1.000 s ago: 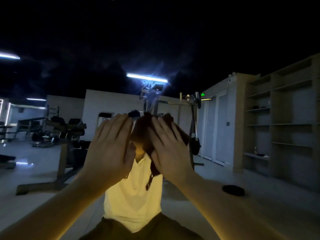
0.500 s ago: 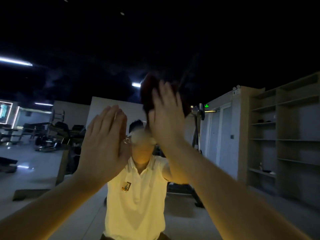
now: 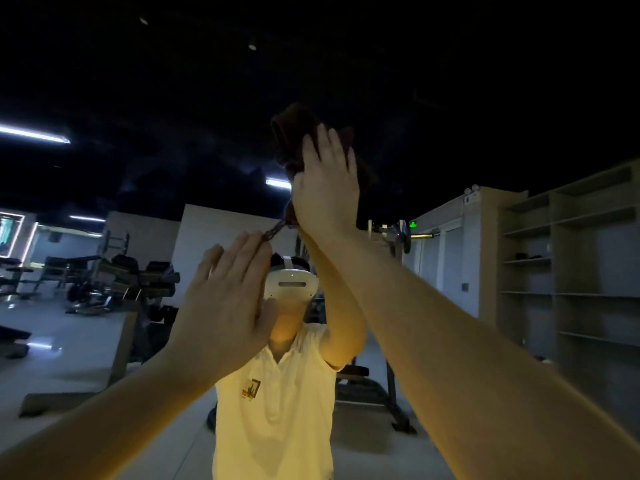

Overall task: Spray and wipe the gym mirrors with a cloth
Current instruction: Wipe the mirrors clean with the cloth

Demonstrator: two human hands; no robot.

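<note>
Dim gym reflected in a wall mirror [image 3: 450,140]: black ceiling, strip lights [image 3: 34,135], pale glossy floor. Landmark is the white headset [image 3: 291,285] on the reflected person, mid-frame.

Right hand [image 3: 325,188] is above the headset and a little right of it, with the arm raised. The palm faces the glass and the fingers are straight and close together, pressing a dark brown cloth [image 3: 294,133] flat onto the mirror. The cloth is bunched, and it shows past the fingertips and out to the left of that hand, well above the headset. One thin twisted strand of the cloth hangs from under the heel of the palm, running down-left toward the headset.

Left hand [image 3: 225,306] is just left of the headset and covers its left edge. Its fingers are straight and slightly spread, the palm faces the glass, and it grips nothing. The strand's end meets the left fingertips above-left of the headset; it is possibly touching, but the light is too low to be sure.

Below the headset is a cream polo shirt [image 3: 277,410] with a small chest logo. Left of the headset are weight benches [image 3: 131,275] and other dark machines. Right of the headset are a barbell rack [image 3: 398,233] and a green exit sign [image 3: 412,224]. Farther right is open wooden shelving [image 3: 571,271] with a few small dark items on one shelf.
</note>
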